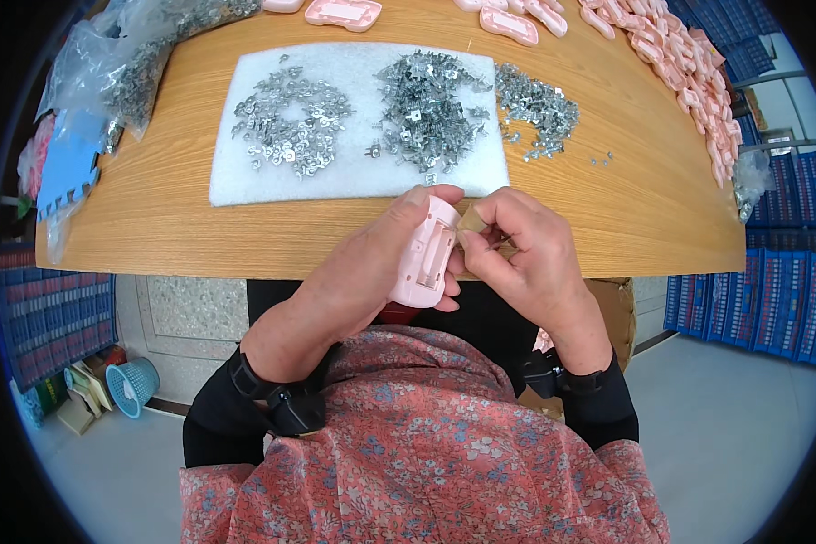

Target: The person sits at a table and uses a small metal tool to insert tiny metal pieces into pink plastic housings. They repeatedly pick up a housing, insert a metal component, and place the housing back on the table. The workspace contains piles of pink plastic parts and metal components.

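My left hand (358, 249) is wrapped round a pink plastic casing (415, 283), held tilted just in front of the table edge with its long, narrow recess facing up. Thumb and fingers grip it from both sides. At the casing's upper right, my right hand (537, 254) is closed in a pinch on a small tan piece (471, 220). What kind of piece that is, and whether it touches the recess, I cannot make out. Beyond my hands lies a white foam sheet (363, 186), bearing two heaps of small metal clips, a loose left heap (295, 122) and a denser right heap (431, 109).
More metal pieces (537, 109) lie on the wooden table (626, 218) beside the foam. Pink casings (680, 68) are piled along the far right edge; a few others (343, 13) lie at the back. Clear plastic bags (122, 77) of metal parts sit far left, near a blue mat (71, 163).
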Demonstrator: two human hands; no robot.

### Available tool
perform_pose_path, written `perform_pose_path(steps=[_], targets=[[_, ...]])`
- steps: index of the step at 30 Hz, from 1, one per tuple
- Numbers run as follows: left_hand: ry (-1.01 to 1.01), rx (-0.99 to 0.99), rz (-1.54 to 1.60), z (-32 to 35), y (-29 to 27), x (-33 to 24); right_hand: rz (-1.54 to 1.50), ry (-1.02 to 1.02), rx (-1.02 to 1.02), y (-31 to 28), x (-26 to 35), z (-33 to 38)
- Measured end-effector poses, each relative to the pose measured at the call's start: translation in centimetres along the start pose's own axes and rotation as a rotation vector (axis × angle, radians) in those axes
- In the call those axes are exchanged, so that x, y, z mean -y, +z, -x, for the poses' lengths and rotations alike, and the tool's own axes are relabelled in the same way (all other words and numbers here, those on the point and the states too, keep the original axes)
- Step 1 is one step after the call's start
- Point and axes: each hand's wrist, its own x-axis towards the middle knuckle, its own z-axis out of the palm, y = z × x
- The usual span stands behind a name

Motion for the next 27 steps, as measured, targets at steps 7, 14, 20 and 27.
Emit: perform_pose_path(steps=[7,14,20,27], targets=[[0.008,-0.018,-0.062,-0.5,0.3,0.5,0.245,-0.019,-0.051,0.9,0.9,0.3],[-0.020,-0.004,-0.010,-0.6,-0.2,0.4,0.126,0.064,-0.047,0.7,1.0,0.9],[-0.018,0.017,0.043,-0.5,-0.3,-0.2,-0.182,0.314,-0.102,0.6,1.0,1.0],[0.018,0.038,-0.025,-0.6,-0.1,0.1,-0.646,0.500,0.082,0.8,-0.5,0.7]])
